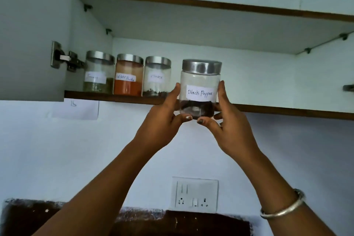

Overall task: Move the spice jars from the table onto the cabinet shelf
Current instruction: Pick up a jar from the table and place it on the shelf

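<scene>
A clear jar labelled "Black Pepper" [200, 86] with a steel lid is held up in front of the edge of the lower cabinet shelf [287, 110]. My left hand [164, 120] grips its left side and my right hand [228, 122] grips its right side, with both thumbs under its base. Three jars with steel lids stand in a row at the shelf's left end: one with green-brown spice [98, 73], one with red chilli powder [128, 75], and one labelled cloves [157, 76].
The cabinet door [28, 34] hangs open at the left with its hinge [65, 58] showing. An upper shelf [191, 3] spans above. The lower shelf is bare to the right of the jars. Below, a wall socket panel [195, 194] and a dark headboard-like edge [134, 220].
</scene>
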Motion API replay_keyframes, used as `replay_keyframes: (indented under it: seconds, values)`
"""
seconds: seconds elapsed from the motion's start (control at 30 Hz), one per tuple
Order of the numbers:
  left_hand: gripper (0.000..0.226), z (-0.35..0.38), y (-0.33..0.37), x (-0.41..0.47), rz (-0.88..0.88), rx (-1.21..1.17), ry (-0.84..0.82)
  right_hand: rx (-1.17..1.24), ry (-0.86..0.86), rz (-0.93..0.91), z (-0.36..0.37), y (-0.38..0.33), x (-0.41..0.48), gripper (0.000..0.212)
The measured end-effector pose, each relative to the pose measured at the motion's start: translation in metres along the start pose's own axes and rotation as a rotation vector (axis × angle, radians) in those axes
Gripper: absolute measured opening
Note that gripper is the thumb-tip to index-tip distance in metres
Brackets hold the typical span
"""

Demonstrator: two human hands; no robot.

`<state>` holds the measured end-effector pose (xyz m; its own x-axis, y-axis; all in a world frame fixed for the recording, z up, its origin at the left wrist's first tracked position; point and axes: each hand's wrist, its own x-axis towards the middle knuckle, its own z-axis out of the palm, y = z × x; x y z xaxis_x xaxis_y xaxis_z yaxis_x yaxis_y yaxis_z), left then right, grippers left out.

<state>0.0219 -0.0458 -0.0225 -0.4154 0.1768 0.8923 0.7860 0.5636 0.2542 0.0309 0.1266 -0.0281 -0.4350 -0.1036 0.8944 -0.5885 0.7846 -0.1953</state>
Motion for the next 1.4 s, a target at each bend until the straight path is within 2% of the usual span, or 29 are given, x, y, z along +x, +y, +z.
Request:
replay_keyframes:
  seconds: [0.23,0.4,0.57,0.7,0.83,0.93,1.07,1.23,1.4]
  values:
    - [0.051,0.013,-0.017,0.044,-0.053,0.022,0.052,-0.061,0.038,-0.012,0.021,0.02,0.047,0.091]
    - [0.049,0.025,-0.033,0.056,-0.078,0.078,0.083,-0.01,0.028,0.022,0.037,0.027,0.062,0.084]
    - [0.046,0.038,-0.047,0.057,-0.061,0.202,0.178,-0.087,0.152,0.052,0.056,0.027,0.063,0.066]
    - [0.038,0.044,-0.051,0.055,-0.07,0.232,0.265,-0.276,0.124,0.065,0.066,0.026,0.067,0.051]
    - [0.039,0.05,-0.05,0.053,-0.078,0.27,0.285,-0.373,0.234,0.002,0.074,0.026,0.063,0.035]
    - [0.038,0.052,-0.049,0.05,-0.07,0.258,0.279,-0.418,0.283,-0.028,0.077,0.027,0.061,0.03]
    - [0.03,0.054,-0.051,0.045,-0.041,0.311,0.261,-0.455,0.266,-0.029,0.08,0.027,0.058,0.04]
    - [0.043,0.054,-0.05,0.044,-0.058,0.375,0.181,-0.526,0.216,-0.059,0.08,0.032,0.055,0.058]
    - [0.065,0.051,-0.049,0.036,-0.09,0.468,-0.022,-0.579,-0.045,-0.027,0.076,0.034,0.047,0.084]
